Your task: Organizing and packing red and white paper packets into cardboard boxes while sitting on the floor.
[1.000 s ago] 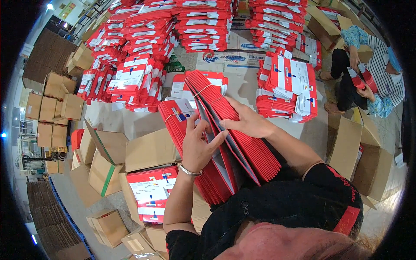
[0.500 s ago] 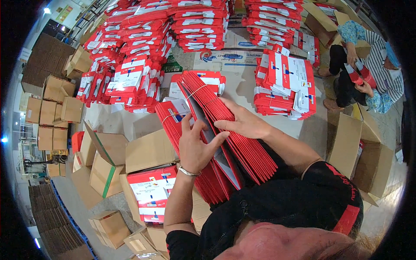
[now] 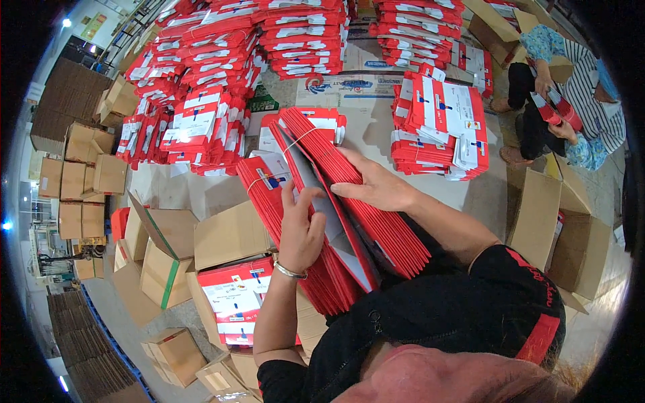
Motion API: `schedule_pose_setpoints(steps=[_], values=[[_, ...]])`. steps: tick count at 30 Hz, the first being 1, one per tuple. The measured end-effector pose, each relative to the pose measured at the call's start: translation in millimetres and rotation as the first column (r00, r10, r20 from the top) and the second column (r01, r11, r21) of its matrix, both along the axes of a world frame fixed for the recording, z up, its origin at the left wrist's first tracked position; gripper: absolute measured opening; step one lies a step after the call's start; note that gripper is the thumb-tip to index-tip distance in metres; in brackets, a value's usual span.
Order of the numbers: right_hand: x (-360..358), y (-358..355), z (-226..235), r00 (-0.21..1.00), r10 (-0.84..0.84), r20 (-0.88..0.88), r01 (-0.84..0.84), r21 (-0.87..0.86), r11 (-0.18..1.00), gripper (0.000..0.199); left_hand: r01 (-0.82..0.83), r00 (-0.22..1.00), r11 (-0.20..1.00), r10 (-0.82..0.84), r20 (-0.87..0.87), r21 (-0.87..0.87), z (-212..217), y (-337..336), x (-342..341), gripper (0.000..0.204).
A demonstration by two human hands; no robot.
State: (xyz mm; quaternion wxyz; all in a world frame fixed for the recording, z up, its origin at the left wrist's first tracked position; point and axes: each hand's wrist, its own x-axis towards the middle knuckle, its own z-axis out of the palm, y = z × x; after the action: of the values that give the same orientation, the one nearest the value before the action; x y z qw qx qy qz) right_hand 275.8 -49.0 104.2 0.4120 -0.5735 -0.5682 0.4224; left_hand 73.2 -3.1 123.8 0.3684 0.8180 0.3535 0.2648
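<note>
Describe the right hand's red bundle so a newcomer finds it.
Find the black top at the picture's bottom. Ahead of it, the right hand grips a red bundle with a band near its far end. It shows rows of red edges, whereas the neighbouring bundle by the left hand also shows a white, blue-marked panel.

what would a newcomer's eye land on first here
Most likely the banded red cardboard, fanned apart in the centre, with the left hand and right hand at it. Next, the red-and-white stacks piled across the top of the view. Then perhaps the co-worker in stripes at upper right, holding red pieces.
</note>
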Motion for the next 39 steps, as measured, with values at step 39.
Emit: schedule_pose_setpoints(steps=[39], values=[[-7,-8,5,0.999,-0.014,-0.040,0.017,0.092,0.996,0.071,0.023,0.985,0.981,0.011,-0.173,0.193,11,-15,12,0.027]])
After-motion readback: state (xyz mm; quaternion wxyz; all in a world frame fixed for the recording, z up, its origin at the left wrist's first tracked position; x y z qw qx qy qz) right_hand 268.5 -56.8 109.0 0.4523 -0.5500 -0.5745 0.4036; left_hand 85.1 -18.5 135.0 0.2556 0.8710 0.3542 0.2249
